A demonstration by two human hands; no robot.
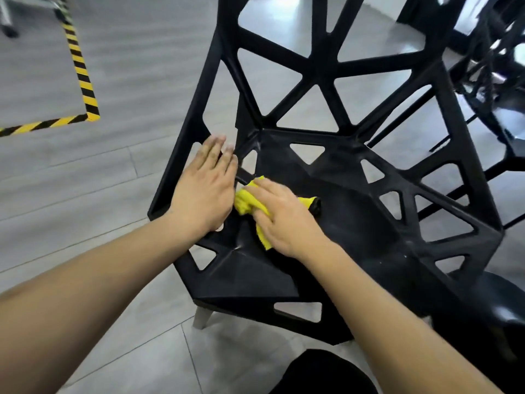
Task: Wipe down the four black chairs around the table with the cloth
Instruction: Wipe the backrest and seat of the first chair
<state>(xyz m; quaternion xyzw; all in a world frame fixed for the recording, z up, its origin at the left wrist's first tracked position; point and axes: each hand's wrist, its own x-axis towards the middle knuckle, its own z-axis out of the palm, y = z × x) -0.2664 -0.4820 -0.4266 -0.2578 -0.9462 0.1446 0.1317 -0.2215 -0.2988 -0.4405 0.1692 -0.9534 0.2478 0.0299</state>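
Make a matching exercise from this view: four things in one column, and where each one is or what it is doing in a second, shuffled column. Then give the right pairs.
Things:
1. left hand
2. right hand
3. yellow cloth
4. striped tape

Places or states:
A. stuck on the grey floor
B. flat on the chair's left side frame
C. bunched on the seat under a hand
D. pressing the cloth onto the seat

Pairs: 1-B, 2-D, 3-C, 4-A
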